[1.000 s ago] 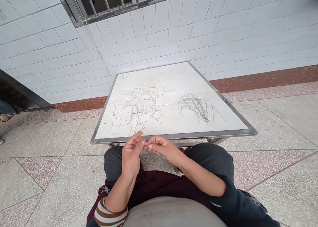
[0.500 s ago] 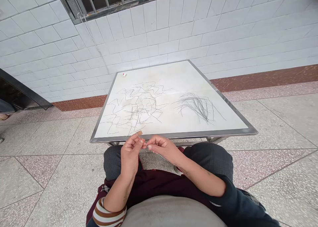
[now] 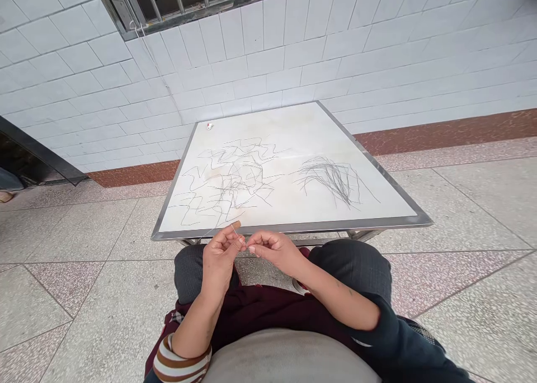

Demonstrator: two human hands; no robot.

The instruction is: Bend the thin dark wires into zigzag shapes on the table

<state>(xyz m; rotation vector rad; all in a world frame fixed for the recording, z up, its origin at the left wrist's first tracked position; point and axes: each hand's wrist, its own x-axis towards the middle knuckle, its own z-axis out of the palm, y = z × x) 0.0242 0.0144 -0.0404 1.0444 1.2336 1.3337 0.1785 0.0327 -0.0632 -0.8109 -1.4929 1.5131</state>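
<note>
White tabletop [image 3: 289,126] beyond; left hand [image 3: 221,253] and right hand [image 3: 277,253] pinch a thin strand [image 3: 235,230], slanting away leftward.

One table [image 3: 289,128] holds one loose group [image 3: 229,188] and one dense group [image 3: 340,186] of thin dark strands, too tangled to count singly, and one small red-and-white item [image 3: 210,126].
</note>
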